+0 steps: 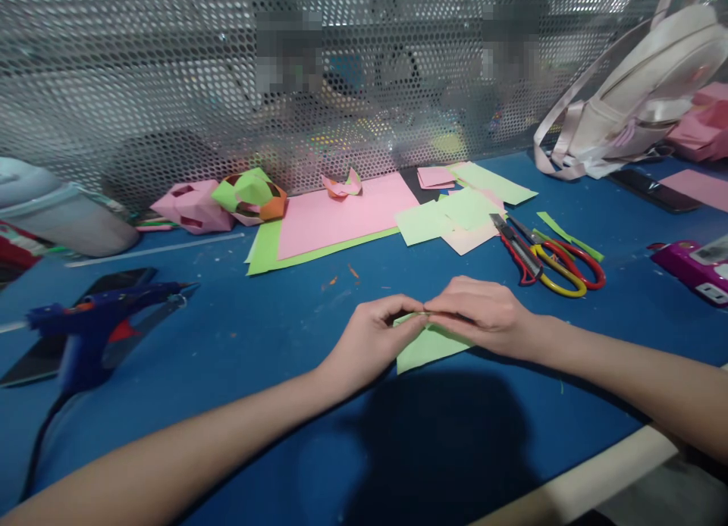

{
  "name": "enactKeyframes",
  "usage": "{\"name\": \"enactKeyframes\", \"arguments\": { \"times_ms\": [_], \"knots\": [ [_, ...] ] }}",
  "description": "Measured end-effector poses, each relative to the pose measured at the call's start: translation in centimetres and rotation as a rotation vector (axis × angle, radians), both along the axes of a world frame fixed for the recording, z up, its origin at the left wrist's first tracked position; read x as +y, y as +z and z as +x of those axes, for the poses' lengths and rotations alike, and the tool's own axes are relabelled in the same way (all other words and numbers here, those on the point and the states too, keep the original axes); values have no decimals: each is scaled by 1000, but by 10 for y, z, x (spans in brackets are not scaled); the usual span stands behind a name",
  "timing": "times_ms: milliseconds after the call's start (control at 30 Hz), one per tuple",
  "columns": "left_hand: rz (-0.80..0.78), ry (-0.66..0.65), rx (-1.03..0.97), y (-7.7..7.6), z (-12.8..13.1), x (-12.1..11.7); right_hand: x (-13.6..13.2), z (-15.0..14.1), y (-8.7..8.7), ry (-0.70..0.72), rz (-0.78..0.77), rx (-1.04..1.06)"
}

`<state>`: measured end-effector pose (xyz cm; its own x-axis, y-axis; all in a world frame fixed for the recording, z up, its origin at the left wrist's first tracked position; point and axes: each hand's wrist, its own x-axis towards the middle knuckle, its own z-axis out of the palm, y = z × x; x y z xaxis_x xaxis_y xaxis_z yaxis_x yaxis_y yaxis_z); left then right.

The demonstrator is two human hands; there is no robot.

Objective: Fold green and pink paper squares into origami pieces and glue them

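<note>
A light green sheet of paper (435, 348) lies on the blue table under both hands, its far edge pinched between the fingertips. My left hand (380, 330) closes thumb and forefinger on that edge from the left. From the right, my right hand (489, 314) grips the same edge, its fingertips meeting those of the left. The fingers hide part of the far edge, so I cannot tell how it is folded. Just beyond the right hand lie a box cutter (519, 252) and scissors (563, 267) with red and yellow handles.
Pink paper (341, 215) and loose green sheets (466, 211) lie before a perforated metal screen (199, 94). Folded paper shapes (196, 205) stand at back left. A blue glue gun (91, 325) rests left, a white backpack (631, 94) back right, a purple device (691, 268) right.
</note>
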<state>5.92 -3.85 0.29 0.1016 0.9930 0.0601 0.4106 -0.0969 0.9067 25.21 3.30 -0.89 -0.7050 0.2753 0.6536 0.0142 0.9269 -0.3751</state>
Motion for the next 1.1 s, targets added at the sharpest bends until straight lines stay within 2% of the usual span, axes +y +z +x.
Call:
{"name": "enactKeyframes", "arguments": {
  "times_ms": [267,467,667,933,1100],
  "knots": [
    [-71,87,-73,-2,-3,1,-5,-2,0,-177,-282,-120],
    [-105,82,-108,-5,-3,2,-6,-3,6,-220,-415,-140],
    [-82,83,-90,-5,-2,1,-8,-3,8,-253,-459,-149],
    [-58,61,-104,-4,-2,0,-6,-3,4,-184,-439,-109],
    [-32,45,-118,-4,0,0,-8,-4,5,-222,-463,-124]
  ]
}}
